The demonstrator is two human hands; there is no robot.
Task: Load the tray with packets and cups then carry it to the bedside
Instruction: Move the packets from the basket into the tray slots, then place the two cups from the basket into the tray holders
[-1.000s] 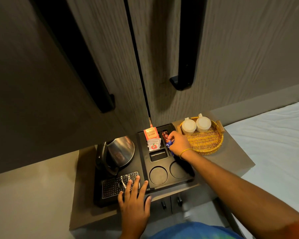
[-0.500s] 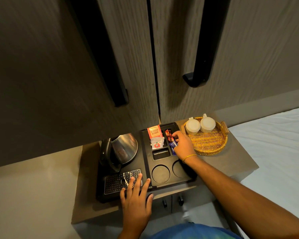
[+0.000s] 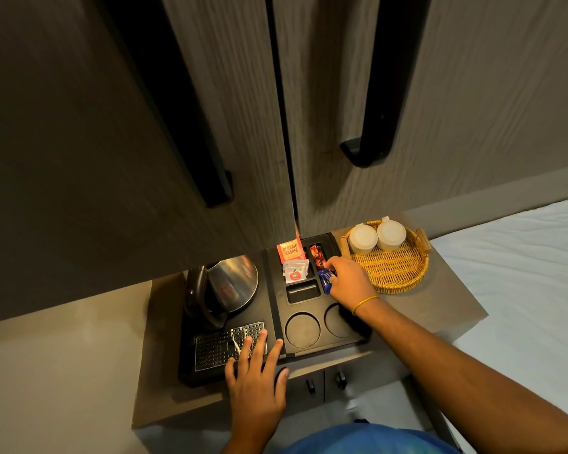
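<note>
Two tall grey wardrobe doors (image 3: 210, 109) with long black handles rise behind a low cabinet top (image 3: 446, 303), and the white bed (image 3: 532, 273) lies just beside it on the right. On the cabinet top sits a black amenity station (image 3: 277, 322): its left half carries a steel kettle (image 3: 230, 286) above a perforated drip grid (image 3: 217, 347), its right half has small compartments at the back and two round cup recesses at the front. Next to it on the right rests a round wicker tray (image 3: 394, 273) with wooden handles, and two white cups (image 3: 376, 237) stand upside down, side by side, at its far edge. An orange tea box (image 3: 290, 252) and a white sachet (image 3: 295, 271) stand in the station's rear compartments, with red packets (image 3: 318, 255) in the narrow slot beside them. The person's left hand (image 3: 254, 385) lies flat with fingers spread on the front of the grid. The right hand (image 3: 350, 283), a yellow band at its wrist, reaches into the narrow slot, fingers pinched around a blue packet (image 3: 326, 279) that is partly hidden under them.
</note>
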